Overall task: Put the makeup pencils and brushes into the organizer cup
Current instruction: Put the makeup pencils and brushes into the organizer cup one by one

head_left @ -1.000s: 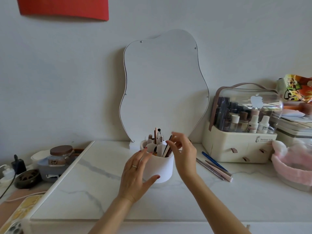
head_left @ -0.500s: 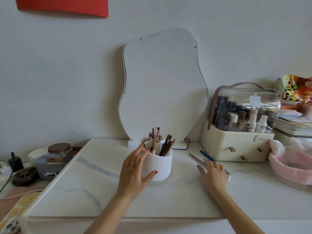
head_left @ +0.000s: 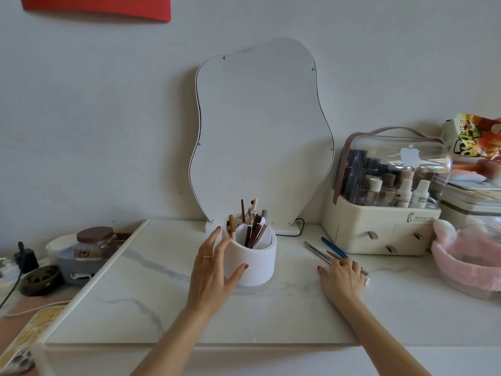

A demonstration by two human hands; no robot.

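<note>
A white organizer cup (head_left: 256,263) stands mid-table, holding several pencils and brushes (head_left: 253,226) upright. My left hand (head_left: 212,272) rests against the cup's left side, fingers spread, thumb on its front. To the right, a few loose pencils (head_left: 317,249) lie on the marble, one of them a blue pencil (head_left: 332,245). My right hand (head_left: 343,280) lies flat over their near ends, fingers on them; whether it grips one is unclear.
A wavy mirror (head_left: 260,137) leans on the wall behind the cup. A cream cosmetics box (head_left: 379,229) stands at the right, a pink fluffy basket (head_left: 466,259) beside it. Jars and a phone (head_left: 19,356) sit left of the marble slab (head_left: 151,302).
My right hand left the cup's top, where it dropped pencils in, and moved right onto the loose pencils. The left hand stayed on the cup.
</note>
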